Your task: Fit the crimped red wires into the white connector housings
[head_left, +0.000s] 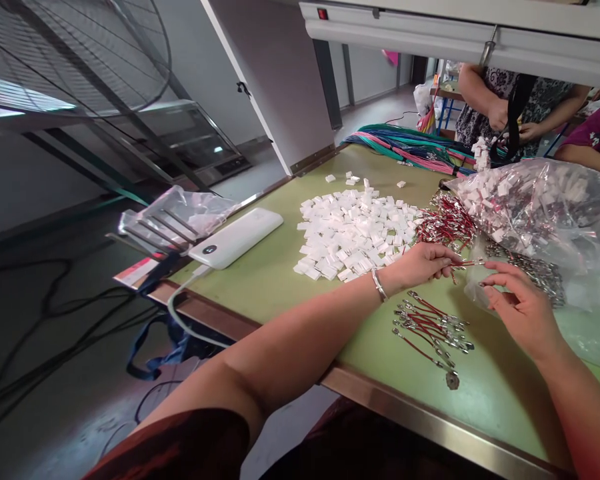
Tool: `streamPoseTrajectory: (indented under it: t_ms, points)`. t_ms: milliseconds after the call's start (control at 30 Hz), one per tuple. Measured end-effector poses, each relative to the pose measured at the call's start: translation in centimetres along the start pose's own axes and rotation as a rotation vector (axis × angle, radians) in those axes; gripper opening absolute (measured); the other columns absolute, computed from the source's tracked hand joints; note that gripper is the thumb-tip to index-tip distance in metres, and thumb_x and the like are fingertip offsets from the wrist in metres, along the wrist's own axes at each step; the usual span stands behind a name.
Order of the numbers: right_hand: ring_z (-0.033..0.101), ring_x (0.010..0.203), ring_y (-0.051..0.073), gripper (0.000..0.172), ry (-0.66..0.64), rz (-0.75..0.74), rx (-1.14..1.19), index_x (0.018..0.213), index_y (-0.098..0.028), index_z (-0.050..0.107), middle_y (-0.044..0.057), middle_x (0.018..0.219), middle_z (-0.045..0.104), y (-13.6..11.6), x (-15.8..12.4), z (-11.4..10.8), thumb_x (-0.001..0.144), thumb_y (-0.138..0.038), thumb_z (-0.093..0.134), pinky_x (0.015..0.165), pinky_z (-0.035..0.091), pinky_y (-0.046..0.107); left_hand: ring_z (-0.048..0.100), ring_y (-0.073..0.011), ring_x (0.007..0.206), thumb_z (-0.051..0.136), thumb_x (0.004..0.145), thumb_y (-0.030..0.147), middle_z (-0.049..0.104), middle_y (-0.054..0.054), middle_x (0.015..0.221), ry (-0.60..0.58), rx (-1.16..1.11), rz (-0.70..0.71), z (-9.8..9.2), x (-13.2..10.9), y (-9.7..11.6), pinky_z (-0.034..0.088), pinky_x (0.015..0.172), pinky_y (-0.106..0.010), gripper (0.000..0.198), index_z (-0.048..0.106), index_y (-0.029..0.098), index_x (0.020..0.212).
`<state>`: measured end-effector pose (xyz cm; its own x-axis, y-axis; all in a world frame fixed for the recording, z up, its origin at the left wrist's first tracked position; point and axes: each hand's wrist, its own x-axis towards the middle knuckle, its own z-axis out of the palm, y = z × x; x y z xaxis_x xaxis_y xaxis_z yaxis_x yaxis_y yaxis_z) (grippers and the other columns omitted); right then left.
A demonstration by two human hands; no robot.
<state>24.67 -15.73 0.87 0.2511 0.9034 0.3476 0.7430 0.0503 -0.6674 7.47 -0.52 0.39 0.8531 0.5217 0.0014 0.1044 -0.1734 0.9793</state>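
Observation:
My left hand (433, 262), with a bracelet at the wrist, pinches a few short red wires (463, 264) with metal terminals on their ends. Close by, my right hand (523, 303) has its thumb and index finger apart, the index fingertip at the wire tips. Whether it touches them I cannot tell. Below my hands, a loose bunch of red terminal wires (430, 327) lies on the green tabletop (500, 400). Beyond my left hand is a tangled heap of more red wires (445, 223). White plastic connector housings (355, 230) are piled to its left.
A clear plastic bag (545, 200) full of white connectors and wires stands at right. A white power bank (237, 239) with a cable lies at left. Bundled coloured wires (410, 147) line the back. A fan (75, 53) and another person (515, 107) are beyond the table.

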Motion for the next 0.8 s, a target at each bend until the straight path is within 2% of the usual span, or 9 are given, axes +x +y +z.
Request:
streamPoseTrajectory:
  t_ms: [100, 200, 300, 400, 500, 567, 667, 800]
  points:
    - [0.06, 0.066, 0.01, 0.017, -0.007, 0.057, 0.134, 0.088, -0.023, 0.067, 0.008, 0.13, 0.056, -0.1, -0.1, 0.2, 0.087, -0.037, 0.059, 0.063, 0.058, 0.03, 0.048, -0.006, 0.057, 0.044, 0.09, 0.014, 0.064, -0.001, 0.074, -0.071, 0.082, 0.035, 0.1, -0.3, 0.2, 0.04, 0.053, -0.018, 0.032, 0.066, 0.013, 0.113]
    - [0.062, 0.072, 0.012, 0.018, 0.03, 0.073, 0.251, 0.087, -0.022, 0.069, 0.007, 0.115, 0.059, -0.1, -0.1, 0.3, 0.085, -0.038, 0.061, 0.065, 0.06, 0.03, 0.05, -0.007, 0.059, 0.046, 0.088, 0.011, 0.064, 0.0, 0.074, -0.129, 0.226, 0.102, 0.3, -0.6, 0.5, 0.043, 0.057, -0.019, 0.033, 0.066, 0.013, 0.115]
    - [0.061, 0.068, 0.012, 0.016, 0.04, 0.055, 0.249, 0.085, -0.022, 0.069, 0.005, 0.101, 0.059, -0.6, -0.1, 0.9, 0.086, -0.036, 0.061, 0.064, 0.061, 0.03, 0.057, -0.0094, 0.071, 0.046, 0.088, 0.011, 0.068, -0.004, 0.087, -0.159, 0.362, 0.24, 0.8, -0.8, 0.7, 0.048, 0.068, -0.022, 0.033, 0.065, 0.013, 0.114]
    - [0.062, 0.075, 0.015, 0.014, 0.067, 0.005, 0.184, 0.082, -0.022, 0.07, 0.006, 0.096, 0.06, -1.5, -0.3, 1.9, 0.084, -0.034, 0.062, 0.067, 0.061, 0.031, 0.06, -0.0129, 0.084, 0.043, 0.092, 0.014, 0.068, -0.008, 0.097, -0.157, 0.516, 0.343, 1.4, -1.0, 1.0, 0.048, 0.078, -0.025, 0.028, 0.066, 0.011, 0.108]
    - [0.064, 0.078, 0.016, 0.014, 0.08, 0.043, 0.216, 0.082, -0.021, 0.069, 0.006, 0.095, 0.064, -2.0, -0.4, 2.3, 0.083, -0.034, 0.062, 0.068, 0.061, 0.031, 0.06, -0.0145, 0.082, 0.042, 0.095, 0.021, 0.068, -0.008, 0.092, -0.094, 0.653, 0.325, 1.9, -1.3, 1.1, 0.047, 0.076, -0.027, 0.027, 0.068, 0.013, 0.096]
    - [0.065, 0.072, 0.015, 0.018, 0.096, 0.15, 0.275, 0.088, -0.021, 0.069, 0.006, 0.092, 0.067, -2.0, -0.4, 1.9, 0.084, -0.037, 0.062, 0.066, 0.061, 0.031, 0.059, -0.0134, 0.078, 0.044, 0.096, 0.026, 0.068, -0.006, 0.087, -0.03, 0.615, 0.287, 2.0, -1.4, 1.1, 0.046, 0.072, -0.026, 0.027, 0.068, 0.014, 0.09]
    - [0.065, 0.062, 0.015, 0.023, 0.163, 0.29, 0.249, 0.091, -0.02, 0.068, 0.004, 0.077, 0.069, -1.8, -0.4, 1.1, 0.082, -0.04, 0.062, 0.056, 0.058, 0.029, 0.052, -0.0094, 0.063, 0.049, 0.093, 0.03, 0.061, -0.001, 0.069, -0.011, 0.394, 0.192, 1.8, -1.4, 0.9, 0.043, 0.062, -0.022, 0.027, 0.067, 0.014, 0.08]
    - [0.061, 0.053, 0.015, 0.023, 0.132, 0.27, 0.162, 0.087, -0.019, 0.068, 0.002, 0.064, 0.066, -1.8, -0.6, 0.9, 0.08, -0.04, 0.063, 0.049, 0.055, 0.026, 0.043, -0.0067, 0.053, 0.058, 0.086, 0.033, 0.055, 0.002, 0.059, -0.01, 0.107, 0.055, 1.6, -1.6, 0.9, 0.035, 0.051, -0.021, 0.024, 0.068, 0.013, 0.075]
